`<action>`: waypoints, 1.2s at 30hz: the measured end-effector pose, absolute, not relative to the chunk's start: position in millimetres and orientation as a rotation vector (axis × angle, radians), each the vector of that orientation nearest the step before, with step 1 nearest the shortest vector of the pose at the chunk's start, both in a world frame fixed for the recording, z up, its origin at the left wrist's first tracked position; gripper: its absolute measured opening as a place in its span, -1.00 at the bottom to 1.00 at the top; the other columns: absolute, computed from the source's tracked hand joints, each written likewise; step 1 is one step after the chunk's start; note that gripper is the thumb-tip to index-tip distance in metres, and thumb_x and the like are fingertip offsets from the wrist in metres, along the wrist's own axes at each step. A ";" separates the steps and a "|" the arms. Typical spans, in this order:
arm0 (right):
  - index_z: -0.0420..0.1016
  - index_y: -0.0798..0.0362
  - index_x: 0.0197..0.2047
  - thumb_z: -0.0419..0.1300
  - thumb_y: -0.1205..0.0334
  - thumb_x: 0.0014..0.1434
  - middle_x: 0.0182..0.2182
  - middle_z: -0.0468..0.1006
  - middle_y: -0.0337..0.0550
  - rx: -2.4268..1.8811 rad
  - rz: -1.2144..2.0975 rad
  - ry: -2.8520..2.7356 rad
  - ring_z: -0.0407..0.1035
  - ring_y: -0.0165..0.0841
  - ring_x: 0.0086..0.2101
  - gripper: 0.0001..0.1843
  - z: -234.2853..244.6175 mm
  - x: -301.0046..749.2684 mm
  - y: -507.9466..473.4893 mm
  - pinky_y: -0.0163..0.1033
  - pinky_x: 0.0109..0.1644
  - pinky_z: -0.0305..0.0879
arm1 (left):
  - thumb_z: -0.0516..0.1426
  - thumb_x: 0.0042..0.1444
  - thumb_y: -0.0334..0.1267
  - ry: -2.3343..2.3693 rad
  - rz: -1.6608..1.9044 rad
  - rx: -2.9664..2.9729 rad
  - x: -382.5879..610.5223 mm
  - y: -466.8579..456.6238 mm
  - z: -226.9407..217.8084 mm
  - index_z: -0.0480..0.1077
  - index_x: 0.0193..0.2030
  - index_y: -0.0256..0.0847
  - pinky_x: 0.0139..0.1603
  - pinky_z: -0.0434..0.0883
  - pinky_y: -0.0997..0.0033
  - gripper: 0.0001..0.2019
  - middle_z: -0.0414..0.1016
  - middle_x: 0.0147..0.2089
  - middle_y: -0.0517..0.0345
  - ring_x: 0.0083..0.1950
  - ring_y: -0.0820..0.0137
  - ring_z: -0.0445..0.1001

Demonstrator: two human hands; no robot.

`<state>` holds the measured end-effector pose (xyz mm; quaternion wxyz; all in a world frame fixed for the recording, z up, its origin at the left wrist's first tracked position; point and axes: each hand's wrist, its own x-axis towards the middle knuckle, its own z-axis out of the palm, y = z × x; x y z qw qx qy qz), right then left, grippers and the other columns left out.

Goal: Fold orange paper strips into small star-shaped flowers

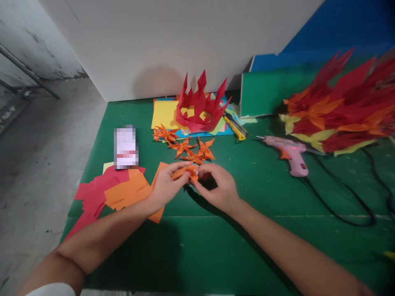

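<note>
Between both hands is a small folded orange paper piece (193, 172), partly hidden by fingers. My left hand (169, 181) pinches its left side with thumb and fingers. On the right side my right hand (219, 187) closes thumb and fingertips around its edge. Just beyond the hands lie several folded orange paper flowers (182, 146). Flat orange paper sheets (126, 190) lie beside and under my left wrist, overlapping red paper sheets (92, 191).
A red folded-paper crown (200, 119) stands on coloured sheets, with a yellow utility knife (235, 126) beside it. At right lie a pink glue gun (291, 152) with a black cord and a large red-orange paper arrangement (342, 111). A pixelated phone-like rectangle (126, 146) lies left.
</note>
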<state>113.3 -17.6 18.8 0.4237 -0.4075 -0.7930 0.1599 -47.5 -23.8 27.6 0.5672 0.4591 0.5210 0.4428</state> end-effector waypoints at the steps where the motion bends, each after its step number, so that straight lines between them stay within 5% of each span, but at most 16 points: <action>1: 0.36 -0.03 -0.19 0.24 0.27 0.07 -0.50 0.44 -0.27 -1.035 0.402 -1.973 0.32 -0.39 -0.49 -0.79 18.3 113.4 -17.4 -0.25 -0.39 0.30 | 0.20 0.02 -0.30 1.232 1.034 1.095 -47.9 -23.8 27.9 0.49 -0.12 -0.23 -0.30 0.54 0.49 -0.75 0.59 -0.13 0.07 -0.29 0.42 0.57; 10: 0.44 -0.05 -0.18 0.26 0.07 0.08 -0.32 0.51 -0.13 -1.018 0.259 -2.071 0.39 -0.26 -0.29 -0.76 17.9 116.2 -15.2 -0.15 -0.21 0.33 | 0.18 0.05 -0.30 1.289 1.025 1.124 -48.8 -23.1 26.0 0.50 -0.15 -0.21 -0.31 0.52 0.49 -0.79 0.61 -0.25 0.12 -0.38 0.46 0.56; 24: 0.53 -0.05 -0.09 0.21 0.07 0.14 -0.38 0.40 -0.12 -1.017 0.062 -2.209 0.29 -0.29 -0.32 -0.72 17.2 118.3 -17.2 -0.17 -0.26 0.23 | 0.26 -0.02 -0.20 1.089 1.091 0.863 -49.7 -23.5 25.5 0.49 -0.13 -0.25 -0.13 0.53 0.38 -0.70 0.59 -0.16 0.05 -0.25 0.41 0.57; 30: 0.49 -0.12 -0.06 0.22 0.15 0.12 -0.36 0.41 -0.14 -0.966 -0.063 -2.224 0.31 -0.29 -0.31 -0.72 18.0 120.2 -17.7 -0.16 -0.24 0.24 | 0.32 -0.10 -0.11 1.039 1.084 0.748 -50.5 -20.6 25.8 0.49 -0.23 -0.30 -0.17 0.55 0.36 -0.66 0.61 -0.27 0.02 -0.31 0.39 0.58; 36: 0.32 -0.09 0.01 0.21 0.26 0.11 -0.29 0.46 -0.14 -0.907 0.285 -2.032 0.38 -0.28 -0.28 -0.63 20.3 116.2 -16.2 -0.13 -0.22 0.36 | 0.31 -0.10 -0.08 1.083 1.110 0.789 -48.5 -19.6 26.8 0.50 -0.25 -0.28 -0.31 0.56 0.43 -0.67 0.58 -0.36 0.13 -0.43 0.46 0.55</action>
